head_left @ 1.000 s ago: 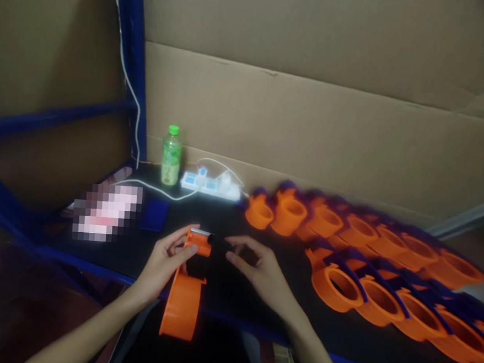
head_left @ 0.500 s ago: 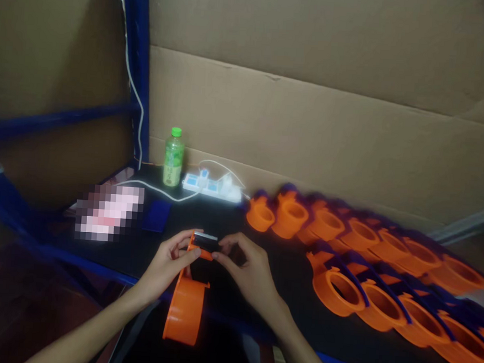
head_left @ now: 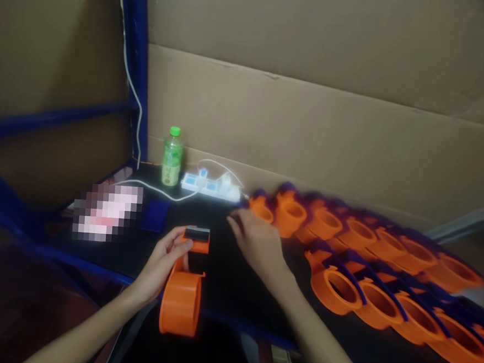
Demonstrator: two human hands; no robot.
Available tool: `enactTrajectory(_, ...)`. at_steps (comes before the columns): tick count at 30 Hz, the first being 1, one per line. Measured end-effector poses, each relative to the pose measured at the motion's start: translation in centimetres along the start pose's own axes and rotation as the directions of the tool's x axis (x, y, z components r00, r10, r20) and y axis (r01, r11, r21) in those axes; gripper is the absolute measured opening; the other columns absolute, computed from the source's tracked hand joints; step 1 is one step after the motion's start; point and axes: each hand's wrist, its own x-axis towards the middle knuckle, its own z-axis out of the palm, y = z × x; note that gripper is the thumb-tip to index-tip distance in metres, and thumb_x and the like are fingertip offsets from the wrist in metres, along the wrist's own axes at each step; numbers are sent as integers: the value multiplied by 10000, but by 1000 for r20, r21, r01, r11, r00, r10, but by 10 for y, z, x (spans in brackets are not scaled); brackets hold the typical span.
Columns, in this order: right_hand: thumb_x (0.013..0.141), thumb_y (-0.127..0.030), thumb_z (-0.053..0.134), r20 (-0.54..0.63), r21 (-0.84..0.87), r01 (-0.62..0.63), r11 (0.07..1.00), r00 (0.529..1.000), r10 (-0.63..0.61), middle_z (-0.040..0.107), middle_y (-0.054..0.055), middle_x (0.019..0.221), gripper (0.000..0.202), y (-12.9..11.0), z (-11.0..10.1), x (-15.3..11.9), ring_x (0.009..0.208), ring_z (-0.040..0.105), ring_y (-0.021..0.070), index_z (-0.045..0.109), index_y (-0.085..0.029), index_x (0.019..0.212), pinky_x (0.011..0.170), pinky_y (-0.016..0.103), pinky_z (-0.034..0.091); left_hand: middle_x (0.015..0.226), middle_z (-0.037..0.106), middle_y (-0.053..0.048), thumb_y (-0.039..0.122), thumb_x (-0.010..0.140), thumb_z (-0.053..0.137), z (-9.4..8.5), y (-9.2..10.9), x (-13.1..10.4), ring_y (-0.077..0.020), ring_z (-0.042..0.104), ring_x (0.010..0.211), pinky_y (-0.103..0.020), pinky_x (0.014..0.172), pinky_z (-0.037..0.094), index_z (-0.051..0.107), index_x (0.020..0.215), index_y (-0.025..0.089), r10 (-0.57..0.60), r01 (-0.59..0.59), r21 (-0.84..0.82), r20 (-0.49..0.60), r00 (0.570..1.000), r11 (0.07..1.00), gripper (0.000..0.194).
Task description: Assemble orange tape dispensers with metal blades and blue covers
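My left hand (head_left: 165, 262) is closed on the frame of an orange tape dispenser (head_left: 180, 304), held over the table's front edge. The dispenser's round hub hangs downward, and its upper end carries a dark strip with a pale metal edge (head_left: 197, 231). My right hand (head_left: 258, 243) is raised to the right, apart from the dispenser, with its fingers curled together. What its fingertips hold, if anything, is hidden. Just beyond this hand is the nearest orange dispenser of the back row (head_left: 260, 209), partly covered by it.
Several orange and dark blue dispensers (head_left: 376, 304) stand in two rows on the black tabletop (head_left: 226, 291). Toward the back are a green-capped bottle (head_left: 171, 160) and a white power strip (head_left: 210, 186) with cables. A blue flat piece (head_left: 155, 216) lies at left, beside a blurred-out patch.
My right hand has left the dispenser's blade end and moved up and right toward the back row. The held dispenser has shifted slightly left and turned a little.
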Motion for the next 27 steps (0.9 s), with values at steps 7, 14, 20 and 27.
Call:
enactTrajectory(7, 985, -240, 591, 204, -311, -96, 946, 965, 165, 670, 125, 1107, 261, 14, 39, 59, 956, 678, 210, 621, -91, 1197, 821, 357, 562, 610, 563, 43, 382, 865, 721, 4, 5, -3, -79, 482, 493, -170, 491, 402, 633, 1260, 203, -31, 29, -61, -45, 999, 998, 443)
enactTrajectory(14, 976, -358, 622, 269, -332, -110, 937, 941, 206, 624, 112, 1223, 363, 18, 69, 65, 1049, 645, 207, 599, -123, 1252, 895, 397, 568, 628, 575, 42, 386, 837, 747, 8, 9, -5, -73, 491, 488, -176, 507, 440, 655, 1217, 205, -55, 49, -101, -54, 997, 994, 430)
enactTrajectory(20, 977, -340, 620, 196, -340, -142, 930, 956, 218, 602, 118, 1272, 368, 20, 73, 61, 1091, 632, 219, 587, -131, 1278, 909, 407, 566, 588, 560, 47, 408, 832, 745, 8, 8, -5, -80, 478, 483, -176, 489, 422, 657, 1189, 202, -69, 63, -112, -47, 997, 992, 422)
enactTrajectory(27, 968, -356, 634, 192, -228, -253, 940, 935, 298, 617, 129, 1233, 387, 18, 80, 60, 1062, 643, 215, 594, -105, 1260, 904, 398, 566, 587, 569, 46, 388, 863, 723, 6, 8, -3, -82, 486, 482, -173, 487, 406, 619, 1266, 195, -47, 45, -63, -39, 998, 997, 459)
